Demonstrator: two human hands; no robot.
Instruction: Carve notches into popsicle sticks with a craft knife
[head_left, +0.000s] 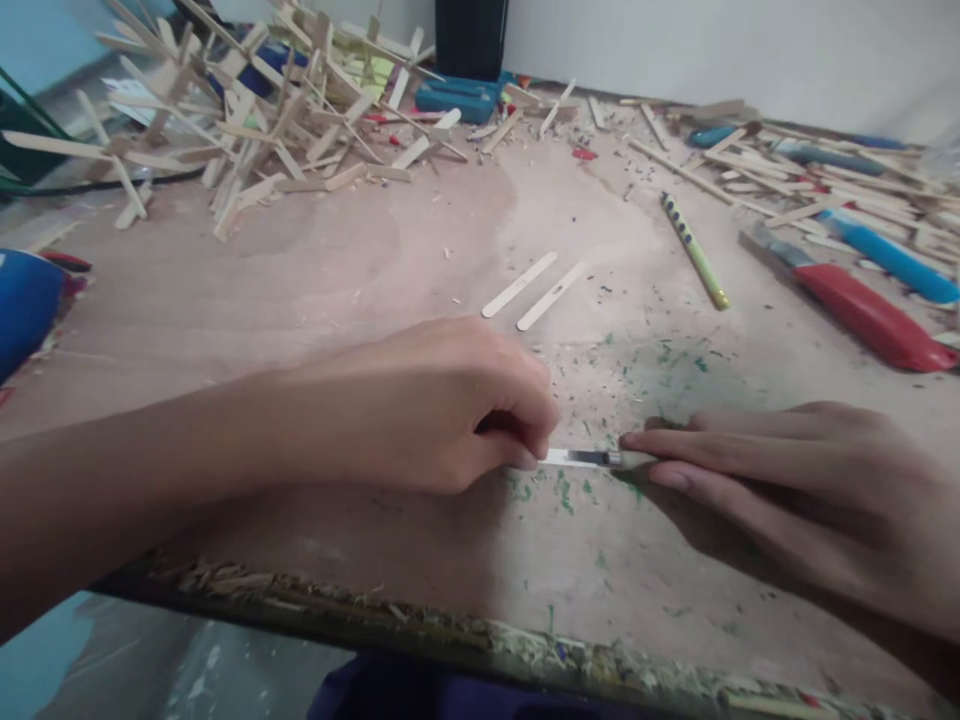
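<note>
My left hand (442, 405) is closed in a fist-like grip on a cutter whose thin metal blade (581, 458) sticks out to the right, low over the tabletop. My right hand (757, 470) lies flat with its fingers stretched out and pressed together, the fingertips holding down a small wooden stick piece (637, 460) at the blade's tip. Most of that piece is hidden under the fingers. Two loose popsicle sticks (534, 289) lie just beyond my hands.
A worn wooden tabletop (337, 270) carries green stains and shavings. A pile of glued stick frames (247, 110) fills the back left. A yellow-green pencil (694, 250), a red cutter (870, 315), a blue cutter (892, 258) and scattered sticks lie at right. The frayed front edge (450, 625) is close.
</note>
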